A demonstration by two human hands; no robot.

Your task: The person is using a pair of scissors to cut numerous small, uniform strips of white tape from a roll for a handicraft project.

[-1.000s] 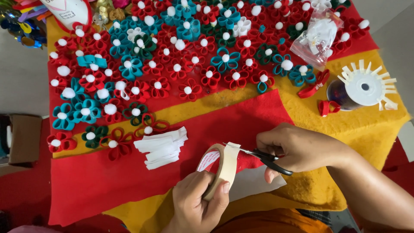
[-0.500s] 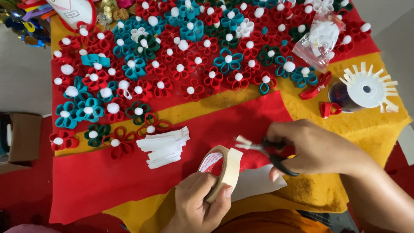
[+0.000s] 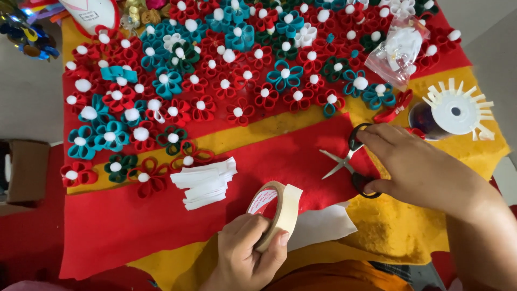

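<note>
— Masking tape roll, cream-coloured with a red-and-white label inside its core, stands on edge nearest us, low in the middle. Our left hand has thumb and fingers closed around its lower rim.

— And just past it?

— We see a white paper sheet lying flat to the right of the roll, and a fanned stack of white paper strips to the left, all on red felt laid over yellow felt.

— Where is our right hand?

— Our right hand rests on black-handled scissors, fingers curled loosely over the loops; the blades lie open, pointing left.

— Farther away?

— We see rows of red, teal and dark green looped ribbon flowers with white pompom centres. At far right sits a clear plastic bag of white pompoms, and a white spoked spool.
</note>
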